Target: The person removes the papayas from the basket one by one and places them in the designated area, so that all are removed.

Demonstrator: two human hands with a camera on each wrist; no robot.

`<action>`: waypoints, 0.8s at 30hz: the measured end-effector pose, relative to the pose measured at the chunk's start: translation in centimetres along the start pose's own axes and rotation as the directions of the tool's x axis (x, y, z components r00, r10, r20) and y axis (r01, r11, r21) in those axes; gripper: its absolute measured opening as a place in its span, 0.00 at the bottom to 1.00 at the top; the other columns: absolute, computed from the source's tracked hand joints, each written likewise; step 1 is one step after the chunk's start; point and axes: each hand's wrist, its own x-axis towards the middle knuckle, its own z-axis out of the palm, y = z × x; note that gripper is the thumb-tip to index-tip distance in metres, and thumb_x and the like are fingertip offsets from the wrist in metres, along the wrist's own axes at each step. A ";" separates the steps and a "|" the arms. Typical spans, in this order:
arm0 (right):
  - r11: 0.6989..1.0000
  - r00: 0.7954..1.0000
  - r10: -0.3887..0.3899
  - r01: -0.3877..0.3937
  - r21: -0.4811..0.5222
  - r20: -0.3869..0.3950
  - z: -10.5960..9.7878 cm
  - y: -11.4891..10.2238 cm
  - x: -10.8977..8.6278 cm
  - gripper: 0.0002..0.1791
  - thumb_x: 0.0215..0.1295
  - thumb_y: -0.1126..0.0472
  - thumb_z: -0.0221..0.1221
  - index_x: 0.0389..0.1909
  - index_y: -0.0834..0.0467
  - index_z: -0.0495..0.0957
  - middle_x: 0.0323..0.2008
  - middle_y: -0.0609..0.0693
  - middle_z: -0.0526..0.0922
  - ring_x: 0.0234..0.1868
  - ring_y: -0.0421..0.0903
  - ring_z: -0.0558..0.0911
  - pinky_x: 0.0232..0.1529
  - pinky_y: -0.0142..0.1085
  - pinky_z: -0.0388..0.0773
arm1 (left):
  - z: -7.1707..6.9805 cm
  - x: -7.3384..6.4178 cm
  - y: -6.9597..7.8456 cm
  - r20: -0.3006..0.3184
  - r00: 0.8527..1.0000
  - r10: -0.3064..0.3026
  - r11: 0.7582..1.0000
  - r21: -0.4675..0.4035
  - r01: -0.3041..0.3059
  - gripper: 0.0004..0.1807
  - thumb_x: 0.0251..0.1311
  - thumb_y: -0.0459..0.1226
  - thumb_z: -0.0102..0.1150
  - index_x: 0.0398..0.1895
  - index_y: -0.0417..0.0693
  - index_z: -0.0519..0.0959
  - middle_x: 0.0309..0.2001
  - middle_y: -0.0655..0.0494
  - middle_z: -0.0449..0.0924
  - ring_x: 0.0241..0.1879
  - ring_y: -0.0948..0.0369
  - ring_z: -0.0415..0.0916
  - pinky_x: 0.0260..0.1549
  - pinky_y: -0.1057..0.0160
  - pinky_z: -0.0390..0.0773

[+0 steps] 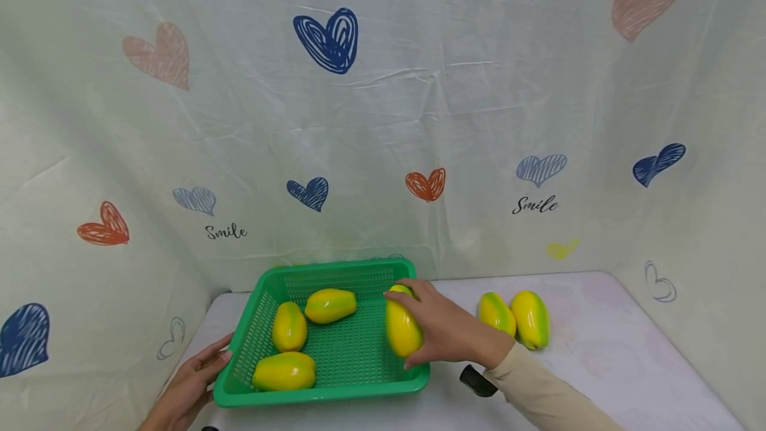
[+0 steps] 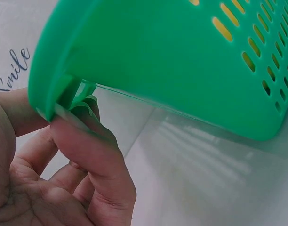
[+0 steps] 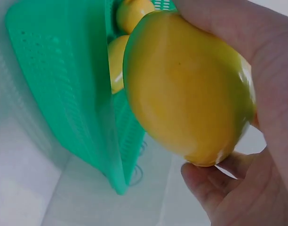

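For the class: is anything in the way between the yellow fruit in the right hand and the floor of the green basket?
Nothing visible is. The right hand holds the yellow fruit apparently over the right end of the green basket, where bare floor shows beside it; three other fruits inside lie further left.

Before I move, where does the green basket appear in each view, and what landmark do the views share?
Head: the green basket sits low, left of centre.
Left wrist: the green basket spans the top and right.
Right wrist: the green basket takes the upper left.
Shared landmark: yellow fruit inside it, only glimpsed through its slots in the left wrist view.
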 end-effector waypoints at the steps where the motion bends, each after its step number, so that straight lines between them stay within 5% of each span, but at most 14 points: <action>1: 1.000 1.000 0.005 -0.005 -0.004 -0.006 -0.2 0.0 -0.2 0.57 0.36 0.33 0.69 0.69 0.41 0.53 0.67 0.51 0.53 0.63 0.46 0.58 0.52 0.40 0.72 | 0.0 0.0 0.0 0.000 1.000 0.001 1.000 0.002 -0.001 0.43 0.59 0.50 0.57 0.71 0.43 0.50 0.61 0.37 0.62 0.41 0.57 0.74 0.40 0.54 0.75; 12: 0.998 0.996 0.059 -0.058 0.019 -0.063 -1.8 0.4 -2.4 0.57 0.34 0.44 0.75 0.68 0.40 0.55 0.67 0.50 0.51 0.62 0.46 0.59 0.49 0.40 0.75 | 0.1 0.3 0.3 0.001 1.000 -0.003 1.000 -0.005 0.003 0.43 0.59 0.49 0.58 0.71 0.43 0.50 0.65 0.35 0.56 0.42 0.58 0.74 0.41 0.53 0.75; 24: 0.991 0.986 0.122 -0.127 -0.036 -0.116 -2.3 1.7 -5.5 0.55 0.31 0.30 0.68 0.66 0.36 0.57 0.64 0.48 0.57 0.57 0.44 0.64 0.48 0.41 0.75 | -0.1 0.1 0.0 0.012 1.000 0.002 1.000 0.009 -0.002 0.43 0.59 0.51 0.57 0.71 0.43 0.50 0.64 0.34 0.56 0.43 0.57 0.73 0.40 0.53 0.75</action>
